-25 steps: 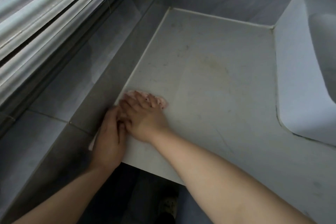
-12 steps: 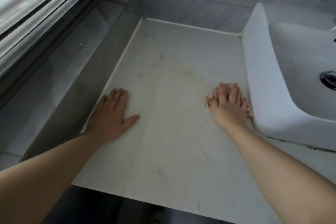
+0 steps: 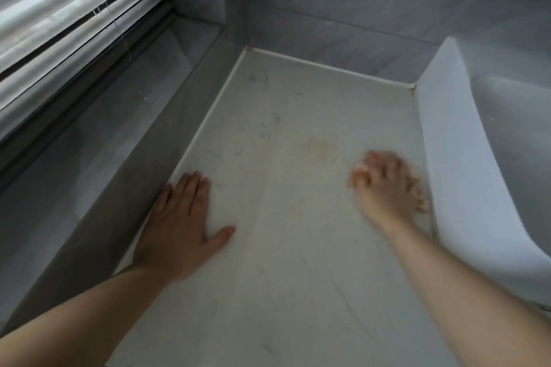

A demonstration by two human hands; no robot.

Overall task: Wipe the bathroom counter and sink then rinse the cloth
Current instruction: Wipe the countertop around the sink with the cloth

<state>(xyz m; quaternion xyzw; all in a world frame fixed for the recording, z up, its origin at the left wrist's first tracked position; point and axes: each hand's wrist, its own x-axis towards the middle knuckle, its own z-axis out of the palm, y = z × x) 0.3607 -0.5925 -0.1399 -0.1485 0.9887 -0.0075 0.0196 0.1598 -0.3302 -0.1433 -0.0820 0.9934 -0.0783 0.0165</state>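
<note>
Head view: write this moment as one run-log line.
phase: wiping counter | left hand: flat on counter | right hand: pressing cloth near sink, blurred | stain: yellowish, mid-counter

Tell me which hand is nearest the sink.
The right hand, blurred, beside the white sink; the left hand lies flat on the counter, at its opposite edge.

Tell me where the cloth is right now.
In the head view, the cloth lies under the right hand on the right part of the counter, close beside the sink; only blurred pink edges show.
</note>
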